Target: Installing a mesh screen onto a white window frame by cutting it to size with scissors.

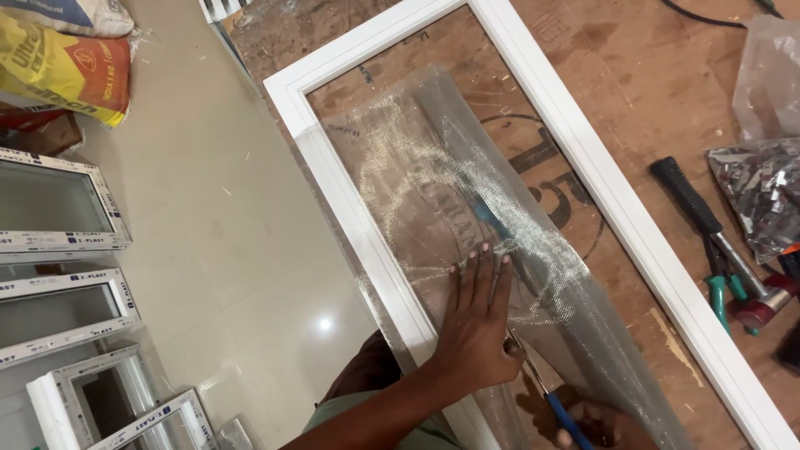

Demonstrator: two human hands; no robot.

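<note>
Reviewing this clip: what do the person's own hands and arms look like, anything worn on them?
Both hands are bare, with no gloves. The left hand shows no ring, watch or wristband, and its forearm is bare up to a pale green short sleeve at the bottom edge. The right hand is only partly in view behind fine mesh, so its wrist and sleeve cannot be seen.

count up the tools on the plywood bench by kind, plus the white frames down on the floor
hammer: 1
pliers, teal grips: 1
scissors, blue handles, in the right hand: 1
white frames on floor: 4
Total: 7
The left hand presses the mesh sheet flat.
</note>
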